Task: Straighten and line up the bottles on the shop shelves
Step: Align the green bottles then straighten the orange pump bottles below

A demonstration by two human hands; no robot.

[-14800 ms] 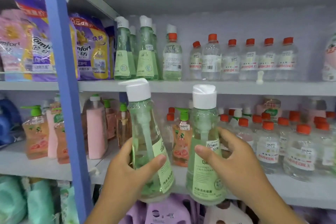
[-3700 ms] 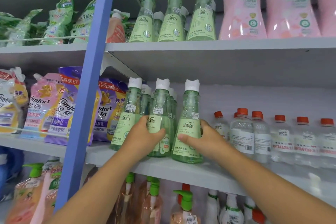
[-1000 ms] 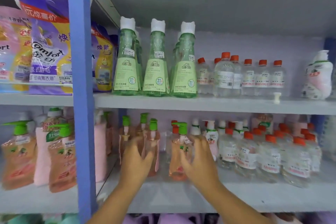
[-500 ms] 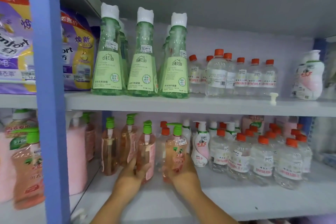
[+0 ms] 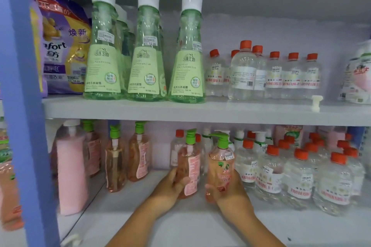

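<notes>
Pump bottles: my left hand (image 5: pixel 170 186) grips one (image 5: pixel 188 168), my right hand (image 5: pixel 226 190) grips another (image 5: pixel 220 166). Red-capped clear bottles (image 5: pixel 297 178) crowd the right one; bare lower shelf (image 5: pixel 180 224) lies in front.

Each hand (image 5: pixel 170 186) (image 5: pixel 226 190) clasps a pump bottle (image 5: pixel 188 168) (image 5: pixel 219 168).

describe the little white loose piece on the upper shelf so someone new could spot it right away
Start at the upper shelf, where three tall green bottles stand on the left and a row of clear orange-capped bottles on the right. In front of the rightmost clear bottles, near the shelf's front edge, stands a small white plastic piece. It is the only loose item there that is not a bottle.
</notes>
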